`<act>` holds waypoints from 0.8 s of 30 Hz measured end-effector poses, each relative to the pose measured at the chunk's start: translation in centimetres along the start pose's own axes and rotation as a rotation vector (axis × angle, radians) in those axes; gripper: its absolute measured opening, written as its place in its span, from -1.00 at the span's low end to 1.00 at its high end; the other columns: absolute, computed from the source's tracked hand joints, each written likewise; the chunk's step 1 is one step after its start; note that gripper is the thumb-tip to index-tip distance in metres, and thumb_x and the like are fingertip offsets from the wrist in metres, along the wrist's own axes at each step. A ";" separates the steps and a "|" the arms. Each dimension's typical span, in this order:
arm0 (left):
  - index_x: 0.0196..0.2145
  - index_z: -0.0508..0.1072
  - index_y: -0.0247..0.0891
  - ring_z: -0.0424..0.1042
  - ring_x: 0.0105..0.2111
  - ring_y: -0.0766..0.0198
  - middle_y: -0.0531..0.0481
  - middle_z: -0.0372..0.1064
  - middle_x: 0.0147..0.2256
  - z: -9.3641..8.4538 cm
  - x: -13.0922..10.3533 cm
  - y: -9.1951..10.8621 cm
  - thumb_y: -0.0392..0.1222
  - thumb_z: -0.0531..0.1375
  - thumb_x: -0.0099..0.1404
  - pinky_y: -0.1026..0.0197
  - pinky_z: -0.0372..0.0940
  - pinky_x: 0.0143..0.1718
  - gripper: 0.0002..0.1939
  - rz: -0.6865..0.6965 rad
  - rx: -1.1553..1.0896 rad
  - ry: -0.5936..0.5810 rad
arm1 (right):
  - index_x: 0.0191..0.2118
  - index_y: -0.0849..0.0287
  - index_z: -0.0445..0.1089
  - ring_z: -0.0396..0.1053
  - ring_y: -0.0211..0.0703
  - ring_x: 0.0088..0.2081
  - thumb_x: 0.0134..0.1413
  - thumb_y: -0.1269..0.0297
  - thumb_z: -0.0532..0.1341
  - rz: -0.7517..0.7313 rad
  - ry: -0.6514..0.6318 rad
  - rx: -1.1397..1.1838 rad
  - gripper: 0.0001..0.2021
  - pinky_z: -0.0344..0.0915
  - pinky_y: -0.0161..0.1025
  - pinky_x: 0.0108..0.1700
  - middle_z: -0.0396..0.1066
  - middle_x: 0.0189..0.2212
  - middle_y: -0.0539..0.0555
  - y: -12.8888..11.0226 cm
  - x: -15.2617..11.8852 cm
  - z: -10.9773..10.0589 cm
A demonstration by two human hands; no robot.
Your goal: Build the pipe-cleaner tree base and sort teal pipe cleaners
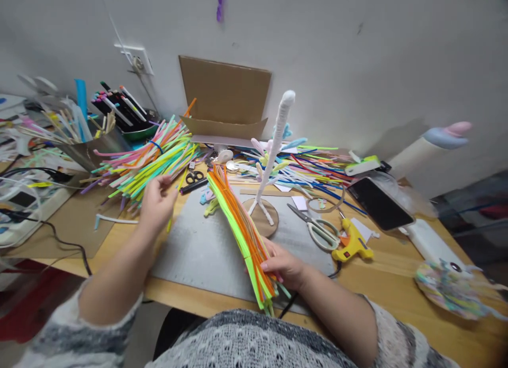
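My right hand [283,265] is closed around a long bundle of pipe cleaners [242,227], mostly orange and neon yellow-green, slanting above the grey mat. My left hand [156,201] is at the near right edge of a larger, loosely spread bundle of pipe cleaners [143,159] in yellow, green, pink and orange. Its fingers are curled in; whether anything is between them is hidden. A yellow pipe cleaner [170,222] runs close beside that hand. Behind the held bundle, a white wrapped stem [273,140] stands on a round wooden base [264,220], with pastel pieces around its middle.
Scissors [317,227] and a yellow glue gun [353,241] lie right of the grey mat [190,251]. Farther right are a phone [381,204] and a tall white bottle [420,145]. A cardboard box [226,90] leans at the wall. Power cables [59,241] cross the left side.
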State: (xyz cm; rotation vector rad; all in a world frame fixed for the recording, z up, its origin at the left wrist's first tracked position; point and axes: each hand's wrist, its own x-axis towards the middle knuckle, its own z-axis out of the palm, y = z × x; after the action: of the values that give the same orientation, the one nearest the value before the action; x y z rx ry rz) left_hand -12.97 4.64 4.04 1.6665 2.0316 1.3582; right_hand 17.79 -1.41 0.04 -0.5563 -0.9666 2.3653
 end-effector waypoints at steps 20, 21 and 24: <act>-0.23 0.34 -0.44 0.30 -0.09 -0.19 -0.27 0.35 -0.17 -0.7 12.4 -1.1 -0.09 0.17 0.13 -0.16 0.17 -0.07 -0.66 -0.106 0.779 -0.249 | -0.08 0.16 0.26 0.37 -0.29 -0.47 -0.37 0.26 0.41 0.001 0.000 0.002 -0.40 0.17 -0.48 -0.62 0.39 -0.33 0.04 0.1 -0.1 -1.8; -0.24 0.35 -0.43 0.31 -0.10 -0.14 -0.22 0.37 -0.18 -1.5 13.1 -0.7 -0.08 0.18 0.13 -0.14 0.18 -0.06 -0.66 -0.128 0.758 -0.258 | -0.08 0.16 0.26 0.36 -0.30 -0.49 -0.37 0.26 0.41 -0.001 0.002 0.003 -0.40 0.16 -0.48 -0.64 0.39 -0.34 0.04 0.1 -0.1 -1.8; -0.23 0.39 -0.43 0.31 -0.10 -0.03 -0.10 0.40 -0.24 -3.5 14.9 -0.2 -0.10 0.21 0.13 -0.06 0.16 0.01 -0.67 -0.181 0.693 -0.299 | -0.08 0.17 0.26 0.32 -0.33 -0.53 -0.37 0.27 0.40 -0.010 0.003 0.008 -0.40 0.09 -0.49 -0.68 0.39 -0.34 0.04 0.1 0.0 -1.8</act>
State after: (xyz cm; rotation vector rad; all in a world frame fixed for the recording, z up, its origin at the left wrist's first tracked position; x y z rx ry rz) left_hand -20.64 15.53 11.64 1.7099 2.5308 0.3143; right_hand 18.78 -0.50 -1.22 -0.5500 -0.9564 2.3577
